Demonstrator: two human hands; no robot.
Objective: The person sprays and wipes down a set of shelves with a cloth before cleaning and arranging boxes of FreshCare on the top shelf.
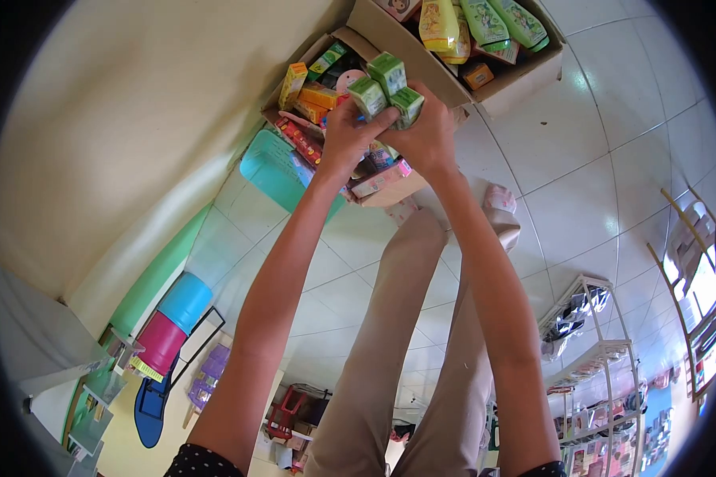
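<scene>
Both hands hold a cluster of three small green boxes (387,73) above an open cardboard box. My left hand (348,133) grips the cluster from the left, its thumb across the near side. On the right, my right hand (428,131) wraps round the same green boxes, thumb pointing inward. Beneath them the cardboard box (398,193) is filled with mixed packages, among them an upright orange carton (293,85) and a red packet (298,140). The print on the green boxes is too small to read.
Behind stands a second cardboard box (507,90) with yellow bottles (439,25) and green bottles (485,22). A turquoise basket (264,168) sits left, by the wall (143,119). White tiles (569,179) cover the floor; a white shelf rack (605,358) stands at right.
</scene>
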